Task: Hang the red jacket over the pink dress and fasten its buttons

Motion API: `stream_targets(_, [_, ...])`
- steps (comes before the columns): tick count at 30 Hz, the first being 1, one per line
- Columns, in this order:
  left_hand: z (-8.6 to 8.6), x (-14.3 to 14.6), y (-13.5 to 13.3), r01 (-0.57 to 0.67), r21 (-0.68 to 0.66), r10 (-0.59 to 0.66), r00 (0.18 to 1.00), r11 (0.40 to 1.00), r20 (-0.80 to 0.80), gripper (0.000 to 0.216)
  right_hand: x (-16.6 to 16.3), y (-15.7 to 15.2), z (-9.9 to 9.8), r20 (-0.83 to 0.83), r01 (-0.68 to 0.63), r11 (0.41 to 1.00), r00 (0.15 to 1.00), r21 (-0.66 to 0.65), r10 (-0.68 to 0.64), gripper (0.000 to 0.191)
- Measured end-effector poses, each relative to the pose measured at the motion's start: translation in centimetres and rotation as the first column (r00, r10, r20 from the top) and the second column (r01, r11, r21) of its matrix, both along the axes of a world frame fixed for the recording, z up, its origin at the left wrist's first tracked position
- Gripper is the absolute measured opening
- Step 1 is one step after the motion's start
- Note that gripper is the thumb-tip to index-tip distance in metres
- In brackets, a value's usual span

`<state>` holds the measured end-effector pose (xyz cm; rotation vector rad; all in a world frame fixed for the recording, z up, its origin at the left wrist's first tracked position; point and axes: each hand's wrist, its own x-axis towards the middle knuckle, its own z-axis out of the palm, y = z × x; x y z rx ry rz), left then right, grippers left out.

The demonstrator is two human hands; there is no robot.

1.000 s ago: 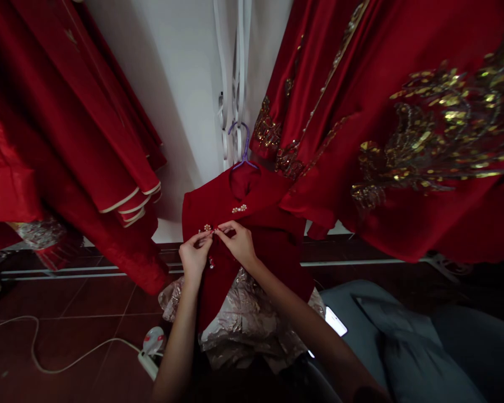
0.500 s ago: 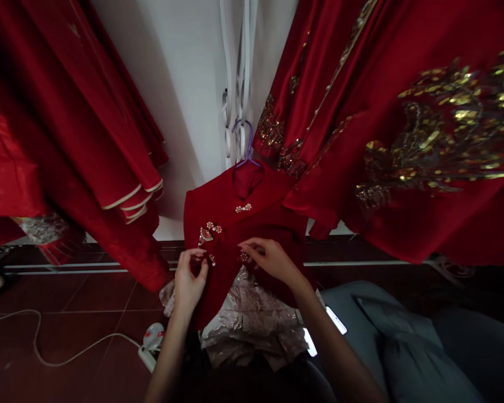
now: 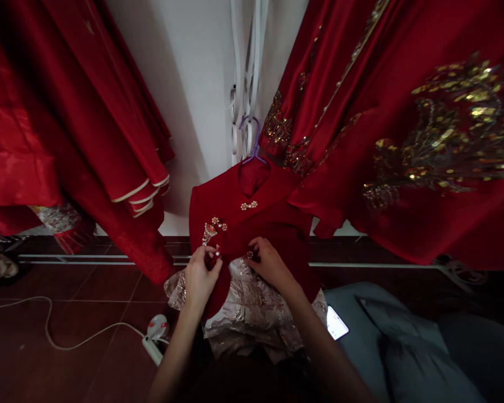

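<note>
A red sleeveless top hangs on a purple hanger, its front panels parted over a silvery-pink fabric. Pearl-and-bead fasteners decorate the front, one closed near the neck and a dangling ornament on the left. My left hand pinches the left panel's edge at a small pearl fastener. On the opposite panel, my right hand is closed round a beaded fastener, partly hidden by its fingers.
Red garments hang on the left, and sequinned red ones on the right. White metal rack bars rise behind. A lit phone rests by grey-blue fabric. A power strip with a cable lies on the tiled floor.
The lower front panels have parted more, baring the silvery fabric higher up. My left hand has closed in on the pearl fastener. The whole view has shifted slightly.
</note>
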<state>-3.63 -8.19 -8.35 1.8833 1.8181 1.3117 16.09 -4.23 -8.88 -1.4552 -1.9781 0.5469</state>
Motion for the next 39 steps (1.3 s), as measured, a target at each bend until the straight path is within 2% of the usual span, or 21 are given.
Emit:
stream_targets(2, [0.8, 0.6, -0.4, 0.000, 0.065, 0.001, 1.000, 0.998, -0.009, 0.008, 0.1, 0.2, -0.2, 0.011, 0.000, 1.000, 1.000, -0.008, 0.000, 0.025])
stream_targets(4, [0.6, 1.6, -0.4, 0.018, 0.102, -0.019, 1.000, 0.995, 0.003, 0.008, 0.2, 0.3, -0.3, 0.017, 0.010, 1.000, 1.000, 0.008, -0.010, 0.020])
stream_targets(6, [-0.6, 2.5, -0.1, 0.035, 0.110, -0.039, 0.998, 0.993, 0.040, 0.007, 0.3, 0.3, -0.2, 0.003, 0.037, 0.998, 0.999, 0.051, -0.038, 0.019])
stream_targets(8, [-2.5, 3.1, 0.4, 0.030, 0.109, -0.039, 0.996, 0.994, 0.083, 0.007, 0.6, 0.3, 0.2, -0.040, 0.054, 0.996, 0.998, 0.065, -0.052, 0.018])
stream_targets(11, [-5.1, 3.2, 1.1, 0.020, 0.140, -0.039, 0.991, 0.990, 0.131, 0.010, 1.3, -0.2, 1.2, -0.170, 0.039, 0.999, 0.985, -0.022, -0.042, 0.018])
stream_targets(14, [-6.3, 2.7, 1.5, 0.062, 0.174, -0.082, 0.990, 0.983, 0.111, 0.017, 1.1, -1.3, 2.6, -0.368, -0.139, 0.972, 0.928, -0.191, 0.060, 0.030])
stream_targets(16, [-6.6, 2.4, 1.6, 0.092, 0.187, -0.110, 0.990, 0.978, 0.085, 0.016, 0.2, -2.2, 3.3, -0.511, -0.353, 0.894, 0.841, -0.275, 0.175, 0.036])
stream_targets(18, [-6.9, 2.2, 1.8, 0.098, 0.199, -0.117, 0.989, 0.975, 0.087, 0.010, -1.0, -2.7, 3.4, -0.605, -0.499, 0.818, 0.756, -0.287, 0.249, 0.038])
stream_targets(19, [-6.9, 2.2, 2.0, 0.093, 0.207, -0.115, 0.989, 0.974, 0.096, 0.008, -1.6, -2.6, 3.2, -0.620, -0.518, 0.809, 0.740, -0.278, 0.261, 0.038])
stream_targets(20, [-6.9, 2.1, 2.1, 0.087, 0.215, -0.112, 0.988, 0.973, 0.106, 0.006, -2.3, -2.3, 2.7, -0.618, -0.492, 0.831, 0.746, -0.261, 0.247, 0.038])
stream_targets(23, [-5.9, 2.2, 2.3, 0.039, 0.220, -0.077, 0.982, 0.975, 0.170, 0.011, -3.7, -0.4, 0.6, -0.627, -0.244, 0.949, 0.776, -0.199, 0.067, 0.039])
stream_targets(25, [-4.5, 2.5, 2.3, -0.025, 0.210, -0.024, 0.973, 0.977, 0.229, 0.014, -4.2, 0.9, -0.7, -0.697, -0.135, 0.970, 0.716, -0.201, -0.045, 0.040])
stream_targets(27, [-3.1, 2.9, 2.3, -0.077, 0.202, 0.022, 0.964, 0.976, 0.264, 0.015, -4.2, 1.8, -1.3, -0.772, -0.166, 0.958, 0.630, -0.233, -0.079, 0.041])
stream_targets(29, [-2.2, 3.4, 2.4, -0.088, 0.200, 0.027, 0.957, 0.976, 0.288, 0.015, -3.7, 2.1, -1.4, -0.827, -0.259, 0.931, 0.558, -0.258, -0.074, 0.043])
stream_targets(32, [-2.8, 4.1, 2.6, -0.077, 0.213, 0.003, 0.944, 0.974, 0.331, 0.015, -2.7, 2.0, -1.2, -0.872, -0.365, 0.889, 0.483, -0.277, -0.074, 0.042])
stream_targets(34, [-4.0, 4.3, 2.5, -0.068, 0.224, -0.009, 0.946, 0.972, 0.325, 0.015, -2.3, 2.0, -1.2, -0.872, -0.374, 0.883, 0.484, -0.282, -0.073, 0.042])
stream_targets(37, [-5.8, 4.2, 2.2, -0.074, 0.240, -0.001, 0.954, 0.968, 0.300, 0.015, -2.3, 2.0, -1.5, -0.811, -0.394, 0.879, 0.584, -0.270, 0.013, 0.039])
stream_targets(39, [-6.4, 4.0, 2.1, -0.097, 0.249, 0.016, 0.952, 0.964, 0.307, 0.016, -2.7, 2.0, -1.8, -0.763, -0.408, 0.879, 0.641, -0.246, 0.084, 0.037])
